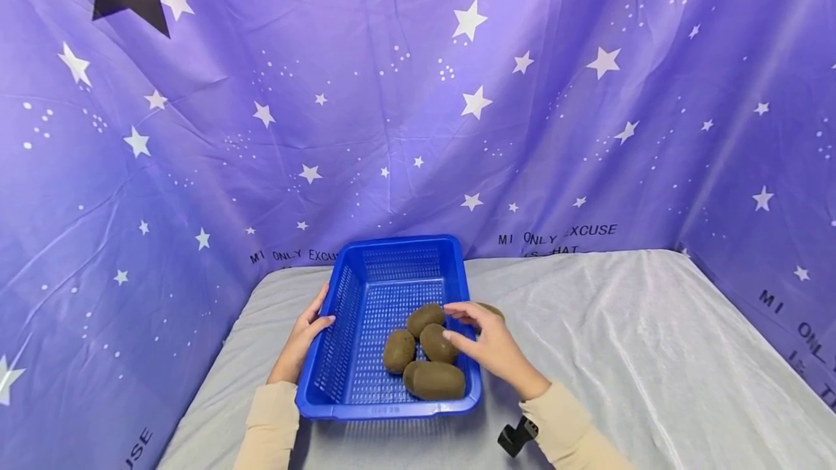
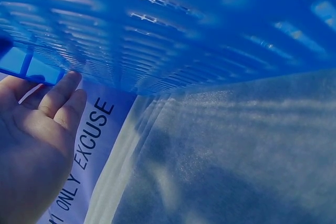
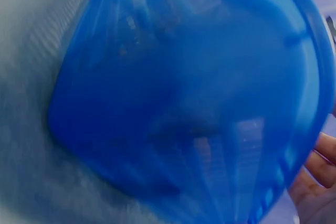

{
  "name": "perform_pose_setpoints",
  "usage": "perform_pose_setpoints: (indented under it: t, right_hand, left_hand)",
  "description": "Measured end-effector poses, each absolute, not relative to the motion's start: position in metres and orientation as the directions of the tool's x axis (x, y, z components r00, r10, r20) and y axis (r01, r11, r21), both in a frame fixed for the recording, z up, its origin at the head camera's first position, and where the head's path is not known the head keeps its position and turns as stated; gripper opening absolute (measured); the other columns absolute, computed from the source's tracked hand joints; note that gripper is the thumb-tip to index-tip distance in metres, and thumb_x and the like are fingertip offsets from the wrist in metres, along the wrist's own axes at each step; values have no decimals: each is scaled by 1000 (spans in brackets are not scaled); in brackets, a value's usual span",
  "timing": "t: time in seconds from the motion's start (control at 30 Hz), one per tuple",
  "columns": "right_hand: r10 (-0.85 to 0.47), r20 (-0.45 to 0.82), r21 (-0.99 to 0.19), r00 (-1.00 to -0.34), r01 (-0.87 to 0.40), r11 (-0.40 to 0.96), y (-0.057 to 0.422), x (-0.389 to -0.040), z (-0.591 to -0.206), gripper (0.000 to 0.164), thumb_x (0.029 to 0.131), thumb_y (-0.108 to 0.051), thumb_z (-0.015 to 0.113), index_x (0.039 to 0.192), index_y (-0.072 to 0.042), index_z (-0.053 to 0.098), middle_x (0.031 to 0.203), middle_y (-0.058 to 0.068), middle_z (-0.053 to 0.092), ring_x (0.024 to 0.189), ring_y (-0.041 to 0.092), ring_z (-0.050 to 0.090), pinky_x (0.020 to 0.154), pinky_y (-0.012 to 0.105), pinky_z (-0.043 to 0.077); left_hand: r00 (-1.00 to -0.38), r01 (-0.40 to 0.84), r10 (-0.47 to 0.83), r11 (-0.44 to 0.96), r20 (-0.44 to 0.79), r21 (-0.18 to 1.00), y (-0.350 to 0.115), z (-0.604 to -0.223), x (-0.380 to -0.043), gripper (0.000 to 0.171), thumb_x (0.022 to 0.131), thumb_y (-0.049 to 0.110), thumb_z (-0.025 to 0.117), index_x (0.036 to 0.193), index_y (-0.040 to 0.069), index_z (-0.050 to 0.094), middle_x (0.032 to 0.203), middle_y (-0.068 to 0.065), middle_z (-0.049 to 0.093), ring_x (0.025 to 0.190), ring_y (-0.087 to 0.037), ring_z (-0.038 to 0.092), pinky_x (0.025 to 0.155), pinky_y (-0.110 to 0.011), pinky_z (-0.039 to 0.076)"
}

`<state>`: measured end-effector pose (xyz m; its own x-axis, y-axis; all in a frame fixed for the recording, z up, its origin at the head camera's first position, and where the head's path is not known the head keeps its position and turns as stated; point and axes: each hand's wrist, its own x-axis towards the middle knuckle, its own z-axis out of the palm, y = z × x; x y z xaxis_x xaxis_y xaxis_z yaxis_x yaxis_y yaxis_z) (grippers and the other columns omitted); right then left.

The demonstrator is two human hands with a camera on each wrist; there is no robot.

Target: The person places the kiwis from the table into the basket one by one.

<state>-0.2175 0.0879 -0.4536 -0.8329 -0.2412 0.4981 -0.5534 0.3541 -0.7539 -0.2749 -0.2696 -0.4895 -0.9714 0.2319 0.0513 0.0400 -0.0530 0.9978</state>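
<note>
A blue plastic basket with slotted walls and floor holds several brown kiwis, gathered toward its near right corner. My left hand grips the basket's left rim, thumb over the top and fingers along the outside; the left wrist view shows the same hand beneath the rim. My right hand reaches over the right rim with thumb and fingers spread, their tips close to two kiwis. In the right wrist view, this hand appears beside the basket wall. A brown rounded thing lies partly hidden behind my right hand.
A pale grey cloth covers the table. Purple curtains printed with stars and lettering hang behind and on both sides. The basket's far end stands near the back curtain. A black strap piece hangs at the right sleeve.
</note>
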Motion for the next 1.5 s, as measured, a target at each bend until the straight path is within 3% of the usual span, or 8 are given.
perform_pose_setpoints:
  t: [0.13,0.27,0.53,0.77,0.93,1.17,1.5]
  right_hand:
    - [-104,462,-819,-881,-469,331,103,-226,-458,34,82,0,68,114,7,60,110,23,63,100,38,59,89,49,47]
    - [-21,394,-864,-919,-378,333,121,-237,-468,34,82,-3,69,114,5,61,111,21,63,103,36,59,91,48,46]
    - [3,346,-859,-938,-315,404,137,-251,-493,38,78,-4,72,112,8,61,113,24,61,104,40,56,93,49,44]
    - [5,237,-884,-972,-213,417,139,-257,-503,46,80,-7,71,120,9,56,122,27,55,110,41,52,95,49,42]
    - [-17,166,-903,-986,-159,399,138,-261,-510,52,79,-10,71,123,9,52,119,26,57,103,35,56,89,41,45]
    - [-39,182,-894,-983,-181,409,138,-264,-521,55,75,-5,73,124,9,52,118,23,57,102,31,56,88,34,44]
    - [-13,184,-906,-983,-174,387,142,-266,-523,48,78,-7,74,119,7,54,114,23,58,90,25,59,71,22,47]
  left_hand:
    - [-971,83,223,-43,90,996,-269,-489,-278,67,94,6,46,152,18,16,155,-13,18,116,-12,45,88,-25,47]
    - [-969,94,227,-37,100,995,-269,-490,-278,67,94,5,46,152,17,15,155,-15,17,115,-10,45,87,-24,47]
    - [-970,90,222,-48,99,995,-269,-491,-278,68,93,5,47,152,15,16,154,-16,19,113,-13,48,85,-25,48]
    - [-969,103,221,-45,110,994,-268,-492,-279,68,93,4,47,152,13,15,154,-16,18,113,-9,47,85,-23,47]
    - [-967,96,230,-54,106,994,-270,-491,-278,68,93,4,46,152,15,15,155,-14,17,114,-10,46,86,-24,47]
    - [-964,94,242,-66,107,993,-269,-491,-278,67,94,4,45,152,15,14,155,-13,16,113,-10,48,86,-24,48]
    - [-964,114,236,-60,125,992,-270,-491,-277,67,94,4,46,152,13,14,155,-14,15,115,-8,46,87,-23,46]
